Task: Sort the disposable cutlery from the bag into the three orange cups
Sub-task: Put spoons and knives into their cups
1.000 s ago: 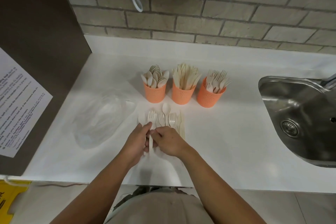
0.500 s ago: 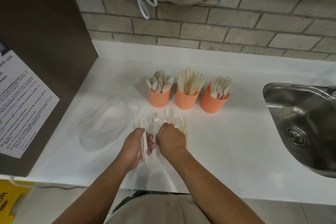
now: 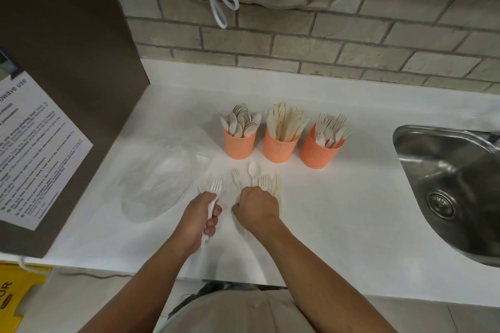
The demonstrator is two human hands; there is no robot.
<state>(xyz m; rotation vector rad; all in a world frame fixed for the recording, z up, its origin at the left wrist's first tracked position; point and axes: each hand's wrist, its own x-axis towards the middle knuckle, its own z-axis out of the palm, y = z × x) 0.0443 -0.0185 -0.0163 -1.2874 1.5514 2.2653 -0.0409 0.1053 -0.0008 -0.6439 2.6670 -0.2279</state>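
Three orange cups stand in a row on the white counter: the left cup [image 3: 239, 144] holds spoons, the middle cup [image 3: 279, 146] knives, the right cup [image 3: 317, 153] forks. In front of them lies a small loose pile of pale cutlery [image 3: 254, 174], a spoon and some forks among it. My left hand [image 3: 201, 213] grips a fork [image 3: 215, 188], its tines pointing away from me. My right hand [image 3: 257, 204] rests curled over the near end of the pile; its fingertips are hidden. The clear plastic bag [image 3: 159, 178] lies crumpled to the left.
A steel sink [image 3: 449, 186] is set into the counter at the right. A dark cabinet side with a printed notice [image 3: 32, 149] stands at the left. Behind the cups rises a brick wall [image 3: 297, 43] with hanging white cables.
My left hand took a fork from the pile and drew it left, apart from my right hand. My right hand moved forward onto the pile. The camera tilted slightly.
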